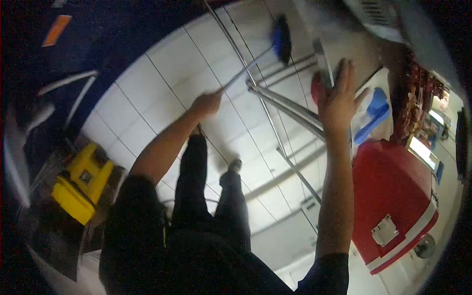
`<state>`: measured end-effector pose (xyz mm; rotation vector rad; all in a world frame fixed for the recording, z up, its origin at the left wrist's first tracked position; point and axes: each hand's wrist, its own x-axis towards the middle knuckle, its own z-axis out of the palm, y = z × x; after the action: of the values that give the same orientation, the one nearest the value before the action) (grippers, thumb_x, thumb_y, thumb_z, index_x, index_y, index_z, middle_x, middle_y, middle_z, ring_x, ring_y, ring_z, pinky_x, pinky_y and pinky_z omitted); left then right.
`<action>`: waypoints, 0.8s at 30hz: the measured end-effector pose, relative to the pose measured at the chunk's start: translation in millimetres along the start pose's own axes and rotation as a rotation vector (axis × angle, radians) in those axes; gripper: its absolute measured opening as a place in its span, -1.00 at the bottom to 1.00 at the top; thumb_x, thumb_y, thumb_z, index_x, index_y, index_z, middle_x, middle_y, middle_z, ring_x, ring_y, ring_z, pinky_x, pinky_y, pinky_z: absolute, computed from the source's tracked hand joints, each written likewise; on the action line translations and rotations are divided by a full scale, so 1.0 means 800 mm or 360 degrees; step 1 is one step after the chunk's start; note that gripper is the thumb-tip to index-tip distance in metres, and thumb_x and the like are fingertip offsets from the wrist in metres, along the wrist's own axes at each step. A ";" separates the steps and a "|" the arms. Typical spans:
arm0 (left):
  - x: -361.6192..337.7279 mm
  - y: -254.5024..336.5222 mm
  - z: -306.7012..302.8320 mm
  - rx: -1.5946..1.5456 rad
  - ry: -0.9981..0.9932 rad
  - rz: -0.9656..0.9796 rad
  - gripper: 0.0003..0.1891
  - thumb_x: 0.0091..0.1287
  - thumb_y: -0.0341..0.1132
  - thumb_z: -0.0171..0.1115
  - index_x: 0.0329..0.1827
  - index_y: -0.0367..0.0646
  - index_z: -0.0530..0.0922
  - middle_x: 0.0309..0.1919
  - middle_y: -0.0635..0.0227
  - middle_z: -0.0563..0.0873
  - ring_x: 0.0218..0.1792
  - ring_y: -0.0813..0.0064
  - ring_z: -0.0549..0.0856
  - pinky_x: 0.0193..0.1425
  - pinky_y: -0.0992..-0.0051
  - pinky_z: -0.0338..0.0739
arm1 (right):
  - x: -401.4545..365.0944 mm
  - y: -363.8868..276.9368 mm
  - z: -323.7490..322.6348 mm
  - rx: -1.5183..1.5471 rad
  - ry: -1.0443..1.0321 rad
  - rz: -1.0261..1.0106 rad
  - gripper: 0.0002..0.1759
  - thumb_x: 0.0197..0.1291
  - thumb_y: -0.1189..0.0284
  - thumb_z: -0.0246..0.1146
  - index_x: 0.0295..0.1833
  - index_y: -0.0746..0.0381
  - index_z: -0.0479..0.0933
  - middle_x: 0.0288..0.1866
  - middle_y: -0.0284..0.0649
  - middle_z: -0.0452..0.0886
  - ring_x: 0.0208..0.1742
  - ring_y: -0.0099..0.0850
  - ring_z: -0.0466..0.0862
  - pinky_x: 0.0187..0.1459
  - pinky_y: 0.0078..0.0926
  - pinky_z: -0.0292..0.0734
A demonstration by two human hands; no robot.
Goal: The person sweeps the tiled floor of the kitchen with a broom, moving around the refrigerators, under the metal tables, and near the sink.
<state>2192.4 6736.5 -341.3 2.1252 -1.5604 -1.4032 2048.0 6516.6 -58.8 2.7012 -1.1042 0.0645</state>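
My left hand (207, 104) is closed round the thin handle of a blue-headed brush (281, 40), which reaches up and to the right over the tiled floor. The brush head is blurred. At the upper right my right hand (339, 101) lies with its fingers stretched out against the edge of a metal surface (323, 64). Below that surface run metal tube legs (290, 104). Beside my right hand a blue plastic item (376, 110) rests on a white sheet (385, 81). Part of a small red thing (315, 88) shows just left of that hand.
A large red box (393, 191) with a white strip stands at the right. Yellow equipment (82, 182) is at the lower left. A long metal rail (231, 39) crosses above the white tiled floor (167, 88). A bright display (423, 152) shows at the far right.
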 end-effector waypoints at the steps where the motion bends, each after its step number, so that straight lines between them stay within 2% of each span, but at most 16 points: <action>1: -0.059 -0.019 -0.002 0.0119 -0.0042 0.0027 -0.46 0.34 -0.28 -0.13 0.37 -0.23 0.07 -0.14 -0.12 0.60 -0.21 0.03 0.65 -0.13 0.13 0.56 | 0.001 -0.002 -0.005 0.0001 -0.0041 0.0011 -0.10 -0.05 0.28 0.27 0.43 0.09 0.01 0.45 -0.18 0.07 0.46 -0.26 0.09 0.35 0.22 -0.22; 2: -0.118 0.000 -0.036 0.0200 -0.0190 -0.0128 -0.45 0.36 -0.24 -0.17 0.39 -0.22 0.03 -0.06 -0.14 0.56 -0.15 0.00 0.63 -0.05 0.12 0.53 | 0.003 -0.003 -0.013 -0.0080 -0.0120 0.0041 -0.09 -0.03 0.29 0.26 0.44 0.08 -0.02 0.46 -0.20 0.05 0.46 -0.30 0.08 0.35 0.21 -0.20; 3: -0.165 0.005 -0.054 -0.0069 -0.0110 -0.0186 -0.46 0.39 -0.22 -0.21 0.40 -0.18 0.01 -0.07 -0.15 0.56 -0.15 -0.01 0.63 -0.04 0.10 0.53 | 0.002 -0.002 -0.017 -0.0032 -0.0053 0.0058 -0.09 -0.03 0.29 0.26 0.44 0.08 -0.02 0.46 -0.20 0.05 0.46 -0.30 0.08 0.35 0.21 -0.20; 4: -0.202 0.027 -0.090 0.0090 -0.0292 -0.0123 -0.50 0.40 -0.20 -0.22 0.39 -0.09 0.07 -0.07 -0.15 0.56 -0.16 -0.02 0.63 -0.02 0.12 0.52 | 0.001 0.000 -0.019 0.0007 -0.0076 0.0042 -0.09 -0.02 0.29 0.25 0.44 0.09 -0.04 0.46 -0.20 0.04 0.47 -0.30 0.06 0.35 0.21 -0.20; 5: -0.241 0.073 -0.142 -0.0446 -0.0311 -0.0417 -0.55 0.40 -0.17 -0.20 0.35 0.01 0.18 -0.08 -0.11 0.57 -0.21 -0.02 0.64 -0.04 0.12 0.53 | -0.001 0.000 -0.021 0.0039 -0.0103 0.0025 -0.09 0.00 0.28 0.24 0.45 0.09 -0.06 0.46 -0.20 0.03 0.47 -0.29 0.04 0.35 0.21 -0.20; 6: -0.252 0.063 -0.129 -0.0248 -0.0191 -0.0228 -0.57 0.40 -0.14 -0.20 0.32 0.05 0.24 -0.13 -0.07 0.60 -0.25 -0.01 0.65 -0.06 0.10 0.52 | -0.003 -0.003 -0.024 0.0068 -0.0045 0.0036 -0.09 0.00 0.28 0.24 0.45 0.09 -0.06 0.46 -0.20 0.03 0.47 -0.29 0.04 0.35 0.21 -0.20; 9: -0.341 0.130 -0.189 -0.0557 -0.0207 -0.0350 -0.54 0.43 -0.11 -0.25 0.39 0.12 0.15 -0.48 0.06 0.63 -0.55 0.24 0.62 -0.34 0.21 0.56 | -0.003 -0.001 -0.033 0.0051 -0.0067 0.0017 -0.09 0.04 0.25 0.22 0.46 0.08 -0.11 0.47 -0.19 0.01 0.48 -0.27 0.01 0.35 0.20 -0.21; 11: -0.401 0.139 -0.172 -0.0707 -0.0231 -0.0557 -0.58 0.41 -0.14 -0.18 0.32 0.11 0.24 -0.45 0.04 0.64 -0.50 0.06 0.64 -0.32 0.14 0.55 | -0.009 -0.001 -0.035 0.0148 -0.0130 0.0046 -0.10 0.08 0.23 0.20 0.46 0.08 -0.14 0.48 -0.17 -0.02 0.49 -0.23 -0.02 0.35 0.20 -0.23; 13: -0.479 0.150 -0.151 -0.0634 -0.0200 -0.0624 -0.53 0.42 -0.08 -0.20 0.39 0.17 0.13 -0.39 0.00 0.63 -0.45 0.06 0.64 -0.28 0.16 0.54 | -0.012 0.000 -0.036 0.0150 -0.0108 0.0031 -0.12 0.12 0.21 0.17 0.46 0.08 -0.14 0.48 -0.17 -0.03 0.48 -0.23 -0.01 0.36 0.19 -0.24; 15: -0.564 0.143 -0.109 -0.0525 -0.0042 -0.0540 -0.48 0.42 -0.08 -0.21 0.43 0.10 0.04 -0.32 -0.08 0.59 -0.34 0.05 0.64 -0.18 0.15 0.50 | -0.012 -0.001 -0.033 0.0146 -0.0099 0.0058 -0.16 0.15 0.20 0.15 0.46 0.09 -0.11 0.48 -0.17 -0.02 0.48 -0.23 0.00 0.36 0.19 -0.24; 17: -0.621 0.156 -0.097 -0.0719 0.0045 -0.0617 -0.46 0.40 -0.13 -0.18 0.42 -0.03 0.05 -0.25 -0.13 0.59 -0.24 0.00 0.63 -0.06 0.15 0.47 | -0.010 0.006 -0.017 0.0220 -0.0041 0.0064 -0.18 0.15 0.19 0.14 0.45 0.10 -0.08 0.48 -0.17 -0.01 0.48 -0.24 0.00 0.36 0.19 -0.24; 18: -0.629 0.169 -0.117 -0.0668 0.0024 -0.0604 -0.46 0.40 -0.13 -0.18 0.42 -0.03 0.05 -0.25 -0.13 0.59 -0.24 0.00 0.63 -0.06 0.15 0.47 | -0.011 0.011 -0.011 0.0257 0.0013 0.0018 -0.20 0.16 0.19 0.14 0.45 0.11 -0.06 0.47 -0.17 0.00 0.48 -0.25 0.01 0.36 0.19 -0.25; 20: -0.634 0.204 -0.139 -0.0937 -0.0110 -0.1051 -0.48 0.38 -0.25 -0.15 0.40 -0.11 0.07 -0.27 -0.07 0.60 -0.32 -0.06 0.60 -0.11 0.18 0.50 | -0.011 0.008 -0.021 0.0151 -0.0035 0.0078 -0.20 0.15 0.18 0.14 0.44 0.11 -0.05 0.47 -0.17 0.01 0.48 -0.28 0.01 0.36 0.19 -0.25; 21: -0.620 0.180 -0.117 -0.0922 -0.0120 -0.1044 -0.48 0.38 -0.25 -0.15 0.40 -0.11 0.07 -0.27 -0.07 0.60 -0.32 -0.06 0.60 -0.11 0.18 0.50 | -0.010 0.004 -0.028 0.0044 -0.0090 0.0084 -0.21 0.15 0.18 0.14 0.44 0.12 -0.03 0.47 -0.18 0.03 0.48 -0.30 0.01 0.36 0.18 -0.26; 23: -0.580 0.112 -0.048 0.0345 0.0877 0.0024 -0.51 0.34 -0.38 -0.14 0.36 -0.13 0.15 -0.41 0.13 0.58 -0.49 0.12 0.57 -0.24 0.18 0.52 | -0.012 0.003 -0.027 0.0021 -0.0081 0.0084 -0.21 0.15 0.17 0.14 0.43 0.12 -0.03 0.47 -0.20 0.03 0.48 -0.33 0.02 0.37 0.17 -0.28; 24: -0.543 0.125 -0.057 -0.0691 0.0683 -0.0563 -0.50 0.31 -0.42 -0.14 0.35 -0.12 0.15 -0.48 0.22 0.52 -0.54 0.24 0.54 -0.36 0.23 0.51 | -0.013 0.005 -0.023 0.0072 -0.0013 0.0073 -0.21 0.15 0.18 0.14 0.43 0.12 -0.03 0.47 -0.20 0.03 0.48 -0.34 0.02 0.37 0.18 -0.29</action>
<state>2151.4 7026.9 -2.9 2.2794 -0.6803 -1.1278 2039.0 6525.0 -41.7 2.7183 -1.1810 0.0871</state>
